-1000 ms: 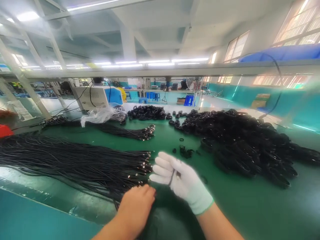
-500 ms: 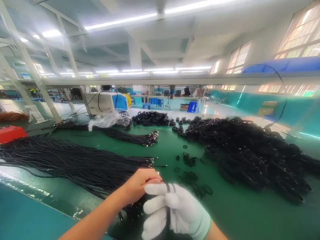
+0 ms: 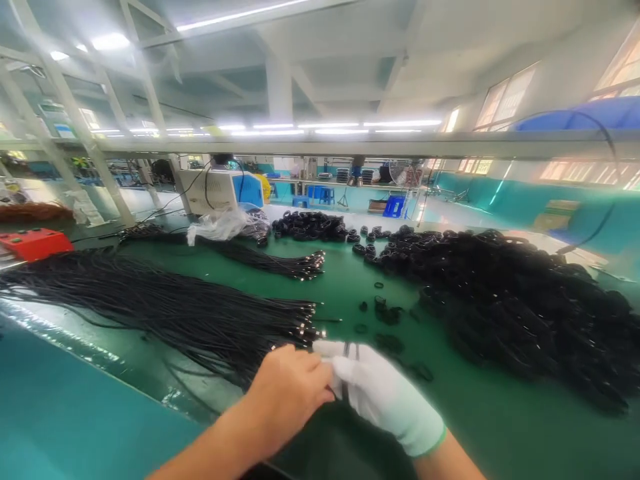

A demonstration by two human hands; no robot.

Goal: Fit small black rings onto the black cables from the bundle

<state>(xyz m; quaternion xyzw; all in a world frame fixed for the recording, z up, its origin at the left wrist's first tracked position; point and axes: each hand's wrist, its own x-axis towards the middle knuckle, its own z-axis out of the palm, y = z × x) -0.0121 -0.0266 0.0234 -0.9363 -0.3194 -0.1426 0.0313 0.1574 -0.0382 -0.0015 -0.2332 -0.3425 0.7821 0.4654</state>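
Basically we've got the gloved right hand point(image 3: 385, 397) closed round a thin black cable point(image 3: 346, 373) — it runs 12-to-6 through the fist — bare left hand point(image 3: 287, 393) pinching it from 9 o'clock, cable bundle point(image 3: 200, 320) just beyond.

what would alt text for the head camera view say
A bare left hand and a white-gloved right hand meet over a thin black cable on a green table, between a spread of black cables and a heap of black coils.
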